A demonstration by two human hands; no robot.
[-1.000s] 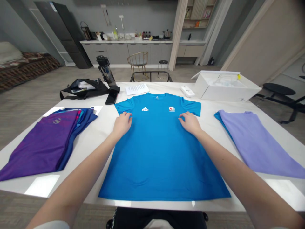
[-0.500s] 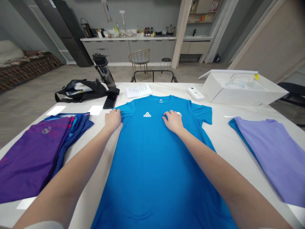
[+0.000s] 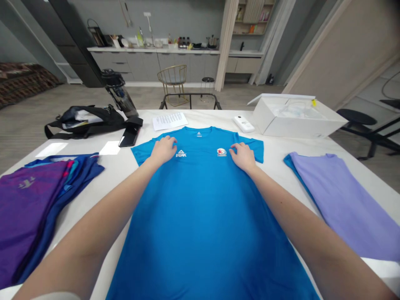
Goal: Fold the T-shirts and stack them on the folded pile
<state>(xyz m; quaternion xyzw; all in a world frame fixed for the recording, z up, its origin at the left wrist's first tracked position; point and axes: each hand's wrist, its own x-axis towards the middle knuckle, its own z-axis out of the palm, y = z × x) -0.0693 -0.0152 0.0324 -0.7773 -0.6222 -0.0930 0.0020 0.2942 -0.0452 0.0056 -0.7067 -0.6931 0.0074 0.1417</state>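
Note:
A blue T-shirt (image 3: pixel 200 200) lies spread front side up, its collar toward the far side. It bears a white PEAK print and a round badge with a red figure. My left hand (image 3: pixel 164 150) rests on the shirt between the print and the left sleeve, fingers loosely bent on the fabric and holding nothing. On the other side of the chest, my right hand (image 3: pixel 243 156) lies just beside the badge, near the right sleeve. Its fingers are a little apart, touching the cloth without gripping it.
Folded purple and navy garments (image 3: pixel 34 200) lie on the left, a folded lavender garment (image 3: pixel 340 196) on the right. Behind them are a black bag (image 3: pixel 87 121), a bottle (image 3: pixel 120 93), a phone (image 3: pixel 129 135), a printed sheet (image 3: pixel 170 121), a white device (image 3: pixel 243 124) and a white box (image 3: pixel 300 118).
My left hand has left the left sleeve's end and moved inward onto the chest, with that sleeve now spread flatter. My right hand has shifted outward, uncovering the badge. The camera view has turned slightly right.

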